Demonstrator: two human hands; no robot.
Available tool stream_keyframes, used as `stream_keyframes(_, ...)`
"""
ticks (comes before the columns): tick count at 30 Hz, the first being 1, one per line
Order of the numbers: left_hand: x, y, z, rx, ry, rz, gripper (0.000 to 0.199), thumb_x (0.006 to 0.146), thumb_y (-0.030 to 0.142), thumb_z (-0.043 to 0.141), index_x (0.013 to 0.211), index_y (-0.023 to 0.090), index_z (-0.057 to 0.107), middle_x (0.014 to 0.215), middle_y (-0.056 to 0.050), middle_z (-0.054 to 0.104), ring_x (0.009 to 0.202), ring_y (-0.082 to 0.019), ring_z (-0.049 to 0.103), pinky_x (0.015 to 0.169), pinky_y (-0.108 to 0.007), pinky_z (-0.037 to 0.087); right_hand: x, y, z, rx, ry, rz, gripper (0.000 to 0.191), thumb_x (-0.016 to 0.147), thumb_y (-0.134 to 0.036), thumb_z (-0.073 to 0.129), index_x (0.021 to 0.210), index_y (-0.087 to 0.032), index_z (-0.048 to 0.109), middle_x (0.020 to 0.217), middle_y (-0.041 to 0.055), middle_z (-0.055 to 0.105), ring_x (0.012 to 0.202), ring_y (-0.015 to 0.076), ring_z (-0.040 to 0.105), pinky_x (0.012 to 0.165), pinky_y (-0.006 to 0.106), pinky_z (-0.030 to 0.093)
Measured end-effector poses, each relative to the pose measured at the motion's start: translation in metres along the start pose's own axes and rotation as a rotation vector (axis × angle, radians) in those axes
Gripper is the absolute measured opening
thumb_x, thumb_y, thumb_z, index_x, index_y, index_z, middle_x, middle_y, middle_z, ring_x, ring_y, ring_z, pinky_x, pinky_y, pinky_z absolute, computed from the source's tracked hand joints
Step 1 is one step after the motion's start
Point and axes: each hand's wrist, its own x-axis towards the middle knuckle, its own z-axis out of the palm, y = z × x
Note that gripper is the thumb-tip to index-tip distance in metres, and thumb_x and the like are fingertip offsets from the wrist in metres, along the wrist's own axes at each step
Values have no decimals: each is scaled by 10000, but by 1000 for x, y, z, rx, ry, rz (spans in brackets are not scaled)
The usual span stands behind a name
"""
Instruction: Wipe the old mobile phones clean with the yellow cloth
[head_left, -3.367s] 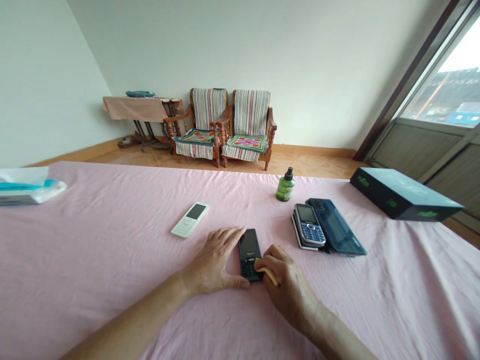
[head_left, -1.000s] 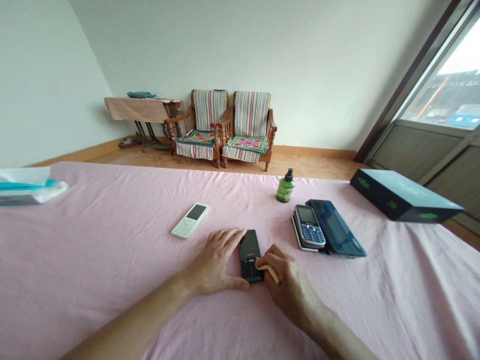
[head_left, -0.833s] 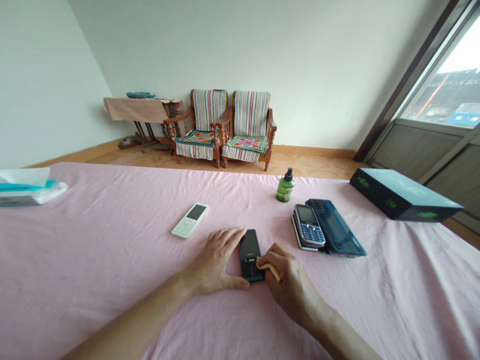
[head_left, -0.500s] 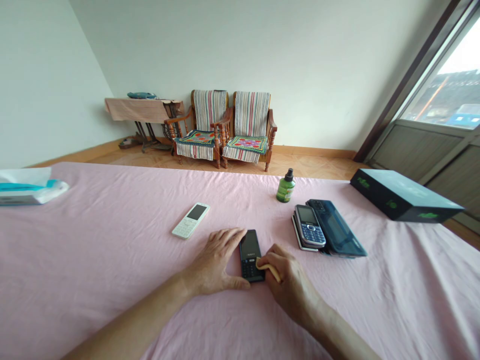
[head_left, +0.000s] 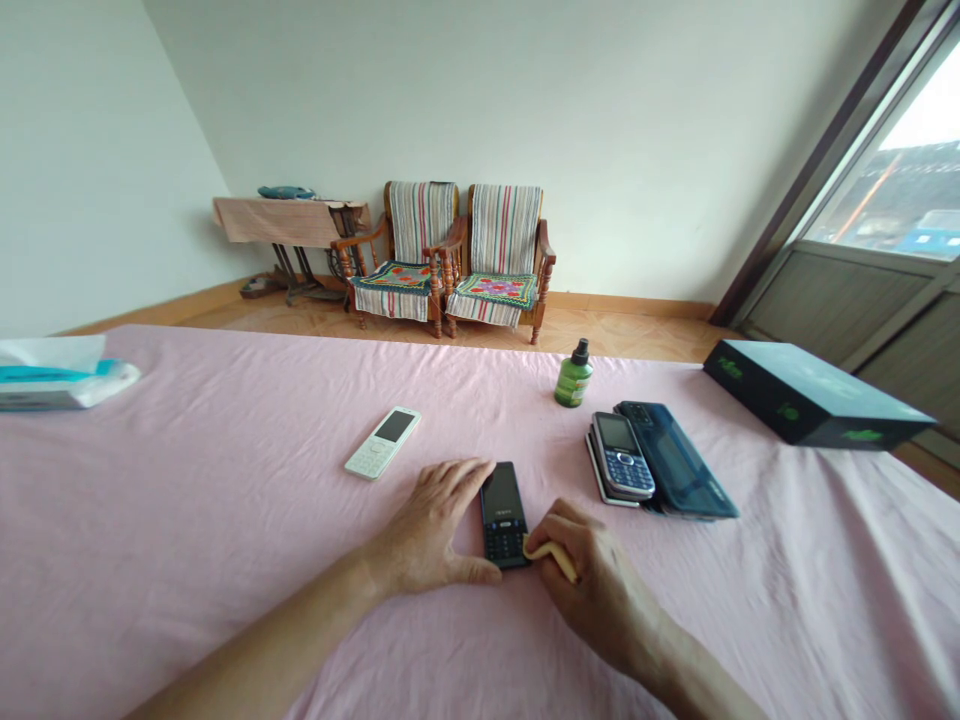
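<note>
A black keypad phone (head_left: 501, 510) lies face up on the pink cloth, between my hands. My left hand (head_left: 435, 525) rests at its left side, fingertips at the top corner and thumb near the bottom corner, spread around the edge. Pinched in my right hand (head_left: 589, 570) is a folded yellow cloth (head_left: 553, 556), its tip at the phone's lower right keys. To the left lies a white keypad phone (head_left: 384, 442). On the right, a blue-and-silver keypad phone (head_left: 621, 455) sits on a stack beside a dark blue smartphone (head_left: 675, 460).
Behind the phones stands a green bottle (head_left: 574, 375) with a black cap. A black box (head_left: 814, 395) is at the right back, and a tissue pack (head_left: 67, 375) at the far left. Two wooden chairs (head_left: 495, 250) stand beyond the pink-covered surface (head_left: 225, 450).
My right hand has moved slightly right and down with the yellow cloth, from the middle keys to the phone's lower right edge. My left hand stays in place.
</note>
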Motion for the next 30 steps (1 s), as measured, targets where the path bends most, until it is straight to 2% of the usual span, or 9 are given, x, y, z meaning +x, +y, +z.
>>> stream_keyframes(8, 0, 0, 1, 7, 12, 1, 1054, 651, 800, 586, 1455, 201, 260, 1443, -154, 376, 1304, -357, 348, 1076, -505, 262, -2, -2, 12, -43, -16, -26, 345, 670, 68, 472, 783, -190, 671, 803, 33, 581, 757, 164, 558, 653, 255, 414)
stream_keyframes(15, 1, 1, -1, 5, -9, -6, 1060, 649, 792, 600, 1451, 182, 271, 1439, -164, 382, 1306, -361, 343, 1074, -505, 263, 0, -2, 7, -72, -4, 31, 285, 686, 52, 485, 722, -176, 653, 765, 40, 576, 723, 169, 544, 635, 263, 402)
stream_keyframes(20, 0, 0, 0, -5, -6, -13, 1050, 646, 773, 625, 1457, 219, 253, 1443, -152, 375, 1305, -362, 344, 1070, -511, 261, -1, -4, 9, -49, -13, 0, 323, 670, 68, 476, 766, -177, 662, 799, 42, 583, 759, 172, 546, 653, 261, 396)
stream_keyframes(25, 0, 0, 1, -8, -7, -5, 1054, 646, 747, 656, 1455, 211, 244, 1450, -149, 365, 1319, -347, 325, 1083, -498, 241, 1, -5, 7, -61, -7, 65, 278, 677, 63, 491, 713, -162, 649, 756, 40, 574, 718, 167, 535, 622, 258, 379)
stream_keyframes(30, 1, 1, -2, -20, -20, -6, 1070, 614, 658, 748, 1455, 240, 235, 1451, -133, 362, 1316, -346, 326, 1083, -498, 240, -1, -6, 11, -45, -26, 10, 319, 678, 82, 476, 752, -168, 660, 786, 40, 566, 753, 169, 531, 651, 262, 386)
